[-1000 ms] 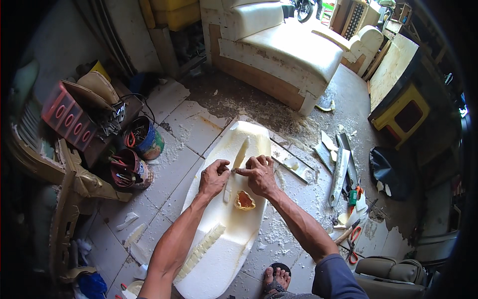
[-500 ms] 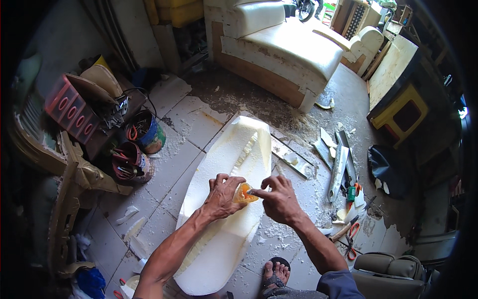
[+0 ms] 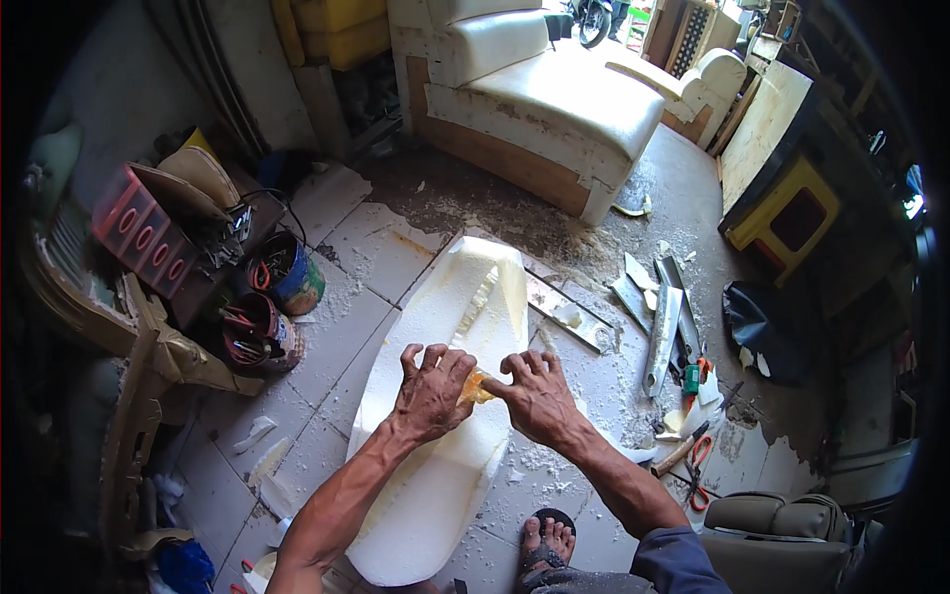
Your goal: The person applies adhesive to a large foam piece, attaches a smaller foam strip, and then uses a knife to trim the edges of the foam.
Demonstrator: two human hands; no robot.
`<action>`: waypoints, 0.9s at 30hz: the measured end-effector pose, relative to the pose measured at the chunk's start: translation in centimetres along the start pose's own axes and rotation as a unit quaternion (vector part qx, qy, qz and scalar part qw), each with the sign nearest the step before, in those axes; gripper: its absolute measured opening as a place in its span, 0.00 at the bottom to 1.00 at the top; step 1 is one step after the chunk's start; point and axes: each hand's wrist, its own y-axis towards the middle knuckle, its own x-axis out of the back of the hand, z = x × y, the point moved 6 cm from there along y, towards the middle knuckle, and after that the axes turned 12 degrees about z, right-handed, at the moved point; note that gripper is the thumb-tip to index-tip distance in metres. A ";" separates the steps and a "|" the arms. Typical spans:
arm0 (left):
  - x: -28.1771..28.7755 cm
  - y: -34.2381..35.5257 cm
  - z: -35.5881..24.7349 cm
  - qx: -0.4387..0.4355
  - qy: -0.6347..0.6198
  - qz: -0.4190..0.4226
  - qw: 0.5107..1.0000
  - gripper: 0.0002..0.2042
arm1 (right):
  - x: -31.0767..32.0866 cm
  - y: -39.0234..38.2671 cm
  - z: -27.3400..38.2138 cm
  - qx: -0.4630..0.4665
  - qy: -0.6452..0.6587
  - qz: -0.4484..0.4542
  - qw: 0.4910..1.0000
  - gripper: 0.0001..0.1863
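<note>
A long, pale foam seat pad [image 3: 421, 510] lies lengthwise on the floor before me, with a rough yellowish groove along its middle. Over it, my left hand [image 3: 433, 396] grips a small cup [image 3: 479, 387] with orange-yellow contents, its fingers bent around the near-left side. My right hand [image 3: 542, 401] meets the cup from the right, fingers curled and one digit reaching to the cup's opening. Whether a small tool sits in that hand is hidden by the fingers.
Left are tool buckets [image 3: 284, 272] and a red-fronted box [image 3: 139, 233]. A white sofa [image 3: 554, 109] stands at the back. Metal strips [image 3: 665, 337], orange-handled scissors [image 3: 700, 465] and foam scraps litter the right floor. A grey cushion [image 3: 777, 535] sits lower right.
My right hand has come left and closer to the cup, its digit now at the opening. Less of the cup shows between my hands. The whole view has shifted slightly.
</note>
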 end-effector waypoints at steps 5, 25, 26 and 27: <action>0.5 -0.8 -0.4 -0.004 0.042 -0.001 0.999 0.34 | 0.4 -0.7 0.7 -0.003 0.030 0.007 1.000 0.13; -1.1 -4.6 6.5 0.216 -0.354 0.052 0.908 0.36 | -5.1 12.4 -15.4 -0.169 0.239 -0.190 0.937 0.33; -0.8 -5.1 6.8 0.213 -0.353 0.040 0.910 0.35 | -4.9 12.5 -14.8 -0.168 0.229 -0.189 0.940 0.32; -0.8 -5.6 7.1 0.210 -0.353 0.028 0.911 0.35 | -4.7 12.3 -14.1 -0.168 0.218 -0.189 0.943 0.32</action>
